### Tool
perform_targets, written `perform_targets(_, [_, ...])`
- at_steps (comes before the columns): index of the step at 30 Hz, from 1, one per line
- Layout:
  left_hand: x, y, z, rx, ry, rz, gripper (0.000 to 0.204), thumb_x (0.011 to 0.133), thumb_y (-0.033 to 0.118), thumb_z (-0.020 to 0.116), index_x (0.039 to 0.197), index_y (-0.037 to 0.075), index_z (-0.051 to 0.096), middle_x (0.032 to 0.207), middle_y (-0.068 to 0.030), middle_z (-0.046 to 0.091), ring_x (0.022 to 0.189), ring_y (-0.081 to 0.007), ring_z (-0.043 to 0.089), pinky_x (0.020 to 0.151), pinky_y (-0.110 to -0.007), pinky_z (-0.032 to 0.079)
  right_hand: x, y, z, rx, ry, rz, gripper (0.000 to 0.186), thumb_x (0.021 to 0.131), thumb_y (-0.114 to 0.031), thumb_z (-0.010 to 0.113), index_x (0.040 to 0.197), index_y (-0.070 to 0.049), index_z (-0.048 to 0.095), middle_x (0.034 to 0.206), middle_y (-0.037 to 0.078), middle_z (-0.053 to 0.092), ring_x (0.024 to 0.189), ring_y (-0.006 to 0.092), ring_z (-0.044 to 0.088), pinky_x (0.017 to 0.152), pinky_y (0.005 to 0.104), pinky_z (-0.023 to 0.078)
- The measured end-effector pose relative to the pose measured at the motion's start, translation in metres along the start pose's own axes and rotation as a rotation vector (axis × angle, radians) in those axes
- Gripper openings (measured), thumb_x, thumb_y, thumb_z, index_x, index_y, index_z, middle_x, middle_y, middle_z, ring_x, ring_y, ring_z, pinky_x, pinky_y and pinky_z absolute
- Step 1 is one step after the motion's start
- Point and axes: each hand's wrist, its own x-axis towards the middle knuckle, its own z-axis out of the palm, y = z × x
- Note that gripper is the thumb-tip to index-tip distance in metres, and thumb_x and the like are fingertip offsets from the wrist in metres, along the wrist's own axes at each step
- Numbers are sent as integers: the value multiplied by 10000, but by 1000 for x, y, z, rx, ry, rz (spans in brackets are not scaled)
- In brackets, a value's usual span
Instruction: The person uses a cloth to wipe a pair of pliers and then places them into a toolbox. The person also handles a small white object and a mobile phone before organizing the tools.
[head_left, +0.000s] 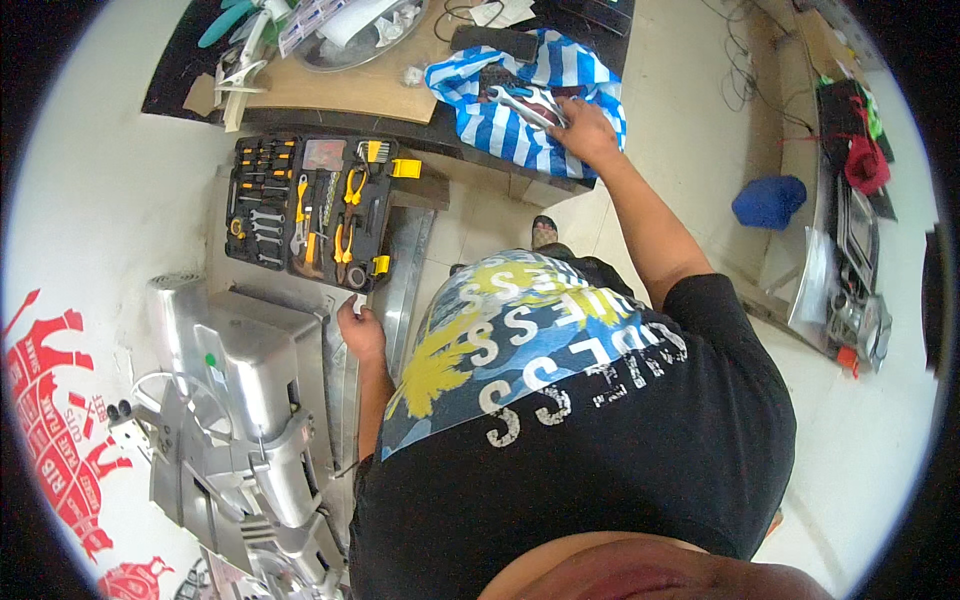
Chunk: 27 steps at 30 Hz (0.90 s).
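My right hand [588, 132] reaches over a blue-and-white striped plastic bag [590, 75] at the table's front right corner. Its fingers are closed on the near ends of silver wrenches [530, 104], which lie across the bag's mouth. Dark items beneath them are partly hidden in the bag. My left hand [361, 328] hangs low at my left side, fingers loosely bent and apart, with nothing visible in it. Just beyond it lies an open black tool case [285, 205] with yellow-handled pliers [344, 240], screwdrivers and several wrenches in their slots.
A metal bowl [375, 55] and a white clamp-like stand [240, 85] are on the wooden tabletop [340, 95]. Large silver machines [265, 375] fill the left side. A blue bag [768, 202] is on the right, before a cluttered shelf [850, 240].
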Motion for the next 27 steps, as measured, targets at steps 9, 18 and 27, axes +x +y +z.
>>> perform_targets(9, [-32, 47, 49, 100, 58, -73, 367, 844, 73, 634, 1207, 18, 641, 1093, -184, 646, 880, -319, 615, 822, -419, 496, 28, 21, -6, 51, -280, -40, 672, 789, -213, 651, 1426, -100, 467, 1313, 218, 577, 1184, 380, 587, 1014, 442, 478])
perform_targets(18, [-43, 56, 53, 21, 56, -194, 382, 842, 69, 637, 1220, 21, 641, 1141, -215, 665, 1052, -350, 642, 943, -416, 490, 40, 28, -10, 90, -313, -169, 569, 810, -203, 628, 1356, -71, 541, 1252, 205, 622, 1193, 364, 585, 1028, 456, 458])
perform_targets(27, [7, -20, 75, -481, -190, -757, 393, 896, 284, 665, 1187, 38, 568, 962, -128, 672, 857, -261, 664, 784, -407, 551, -7, 8, -19, 265, 182, -281, 317, 889, -112, 638, 1200, -57, 658, 1147, 161, 675, 1065, 331, 641, 970, 408, 482])
